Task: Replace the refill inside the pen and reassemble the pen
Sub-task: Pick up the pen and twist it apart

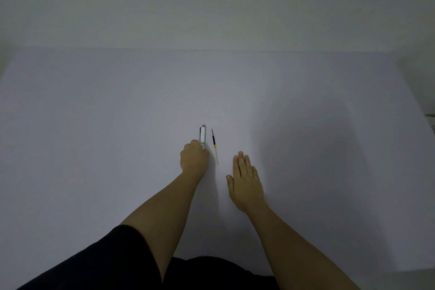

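Your left hand (194,157) is curled into a fist around the near end of the pen (202,134), so only the far end with the clip and metal cap pokes out past your knuckles. The pen lies on the surface (94,125), pointing away from you. That grip makes sense to me if you're about to lift it and twist it open, since you've got the barrel end locked in.

The refill (214,147) lies just beside the pen on its right, roughly parallel and not touching it, dark tip away from you. Parking it there keeps it close for the swap.

Your right hand (244,181) is flat on the surface, fingers together and holding nothing, near the refill's close end. Looks like it's simply waiting its turn. The pen isn't apart yet, so I'd say you're right at the start.
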A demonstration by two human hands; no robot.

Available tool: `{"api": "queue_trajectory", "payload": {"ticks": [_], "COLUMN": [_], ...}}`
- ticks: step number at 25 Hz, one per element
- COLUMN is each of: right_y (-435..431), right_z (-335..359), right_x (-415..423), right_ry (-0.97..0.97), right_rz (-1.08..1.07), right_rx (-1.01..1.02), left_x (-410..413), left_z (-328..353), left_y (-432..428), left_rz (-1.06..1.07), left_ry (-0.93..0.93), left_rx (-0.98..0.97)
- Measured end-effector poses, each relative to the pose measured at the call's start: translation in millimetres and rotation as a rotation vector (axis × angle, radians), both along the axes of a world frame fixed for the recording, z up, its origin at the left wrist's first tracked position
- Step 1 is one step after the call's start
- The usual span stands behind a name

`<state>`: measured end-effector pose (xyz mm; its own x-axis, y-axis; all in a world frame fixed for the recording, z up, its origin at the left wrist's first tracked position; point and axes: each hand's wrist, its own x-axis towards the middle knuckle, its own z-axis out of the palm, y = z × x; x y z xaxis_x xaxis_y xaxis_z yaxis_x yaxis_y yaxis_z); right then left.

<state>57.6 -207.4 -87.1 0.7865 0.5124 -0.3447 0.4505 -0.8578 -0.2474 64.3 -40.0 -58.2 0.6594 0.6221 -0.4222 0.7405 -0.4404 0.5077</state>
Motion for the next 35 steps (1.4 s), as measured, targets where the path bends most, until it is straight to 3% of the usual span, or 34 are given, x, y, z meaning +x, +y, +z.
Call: {"api": "queue_trajectory", "payload": {"ticks": [3, 6, 10, 14, 20, 35], "right_y": [0.0, 9.6, 29.2, 38.6, 36.3, 27.0], "right_z": [5.4, 21.1, 50.7, 75.3, 92.5, 82.7], "right_x": [2.9, 23.0, 59.2, 78.7, 88.9, 94.2], "right_ry": [-0.058, -0.131, 0.127, 0.302, 0.252, 0.317], "right_rz": [-0.021, -0.111, -0.138, 0.025, 0.17, 0.047], "right_rx": [0.093, 0.326, 0.624, 0.571, 0.577, 0.715], "left_x": [-7.9, -17.8, -24.6, -27.7, -25.6, -29.1], "left_z": [2.6, 13.8, 34.5, 57.1, 65.5, 58.3], "left_y": [6.3, 23.3, 56.5, 66.3, 54.7, 47.6], "left_rz": [-0.039, -0.17, -0.494, -0.72, -0.811, -0.74], "left_ry": [-0.019, -0.101, -0.262, -0.396, -0.426, -0.478], "left_rx": [0.01, 0.035, 0.053, 0.108, 0.133, 0.054]}}
